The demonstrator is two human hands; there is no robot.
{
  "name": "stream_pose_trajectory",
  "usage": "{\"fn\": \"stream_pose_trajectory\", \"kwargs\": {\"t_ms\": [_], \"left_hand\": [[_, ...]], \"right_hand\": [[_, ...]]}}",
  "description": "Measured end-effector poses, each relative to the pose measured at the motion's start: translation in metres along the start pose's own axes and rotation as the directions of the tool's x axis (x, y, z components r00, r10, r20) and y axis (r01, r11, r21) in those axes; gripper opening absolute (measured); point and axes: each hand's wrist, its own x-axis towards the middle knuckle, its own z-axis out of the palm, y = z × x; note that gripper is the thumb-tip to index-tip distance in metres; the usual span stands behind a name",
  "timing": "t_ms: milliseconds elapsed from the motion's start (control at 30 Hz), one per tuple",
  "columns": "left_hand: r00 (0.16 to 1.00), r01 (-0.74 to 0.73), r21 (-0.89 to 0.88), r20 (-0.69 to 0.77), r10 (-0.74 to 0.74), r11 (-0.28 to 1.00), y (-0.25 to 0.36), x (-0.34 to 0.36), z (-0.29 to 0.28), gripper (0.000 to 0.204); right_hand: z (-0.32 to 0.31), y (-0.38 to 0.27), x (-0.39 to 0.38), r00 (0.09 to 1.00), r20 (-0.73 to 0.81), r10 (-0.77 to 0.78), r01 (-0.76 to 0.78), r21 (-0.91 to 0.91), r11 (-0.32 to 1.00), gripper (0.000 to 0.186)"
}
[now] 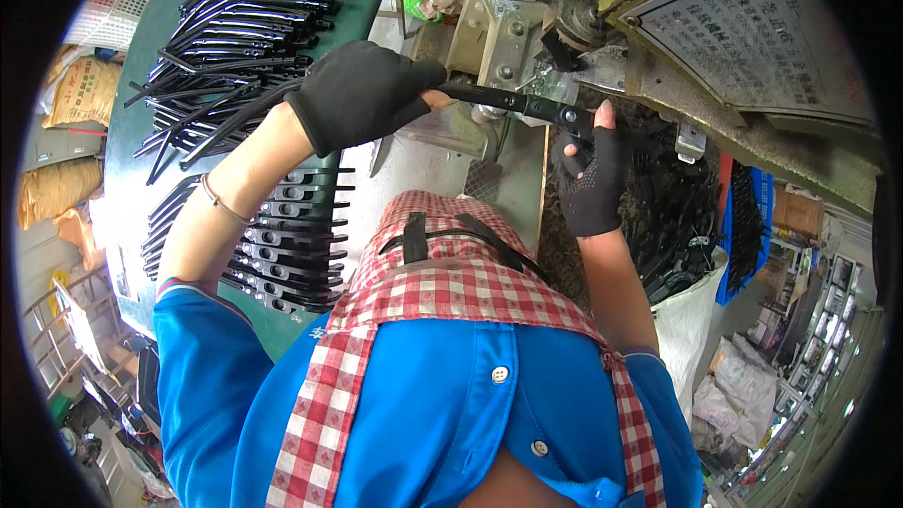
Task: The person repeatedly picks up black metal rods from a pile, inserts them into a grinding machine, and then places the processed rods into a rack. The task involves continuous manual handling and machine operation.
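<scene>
Between my two hands is a long black metal tube (484, 95), nearly level in front of the machine's fixture (508, 47). My left hand (367, 99), in a black fingerless glove, closes around the tube, which runs back under the wrist toward the left. At the tube's right end sits a flat black bracket (555, 113) with round holes. My right hand (594, 174), gloved the same way, grips that bracket end with the thumb uppermost. Its lower fingers are curled and partly hidden. Whether the tube touches the fixture, I cannot tell.
Left, a green table (150, 23) carries a pile of black tubes (254, 33) and a row of black brackets (292, 235). The machine's plated body (734, 38) overhangs at upper right. Below it are black parts (663, 216), a white sack (687, 334) and a blue crate (764, 202).
</scene>
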Motion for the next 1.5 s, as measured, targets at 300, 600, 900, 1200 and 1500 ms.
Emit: {"fn": "stream_pose_trajectory", "kwargs": {"t_ms": [300,600,900,1200,1500], "left_hand": [[1.0,0.018,-0.076,-0.004,-0.018,0.997,-0.004,0.011,0.012,0.03],[0.995,-0.062,0.079,-0.072,0.067,0.995,-0.024,0.029,0.018,0.029],[0.994,-0.112,0.059,-0.013,0.113,0.992,-0.033,0.038,0.015,0.03],[0.984,-0.041,0.219,0.178,0.001,0.975,-0.033,0.056,0.019,0.033],[0.994,-0.07,0.195,0.095,0.052,0.978,-0.044,0.054,0.039,0.032]], "right_hand": [[0.0,-0.003,0.024,0.995,0.056,-0.084,0.079,0.088,0.993,0.02],[-0.01,0.014,0.04,0.978,0.175,-0.11,0.074,0.201,0.977,0.016],[-0.004,0.012,0.039,0.999,0.035,0.035,-0.044,0.279,0.959,0.014],[-0.002,0.035,0.061,0.982,-0.144,0.119,-0.076,0.277,0.958,0.016],[-0.039,0.079,0.065,0.957,0.289,-0.013,-0.102,0.38,0.919,0.022]]}}
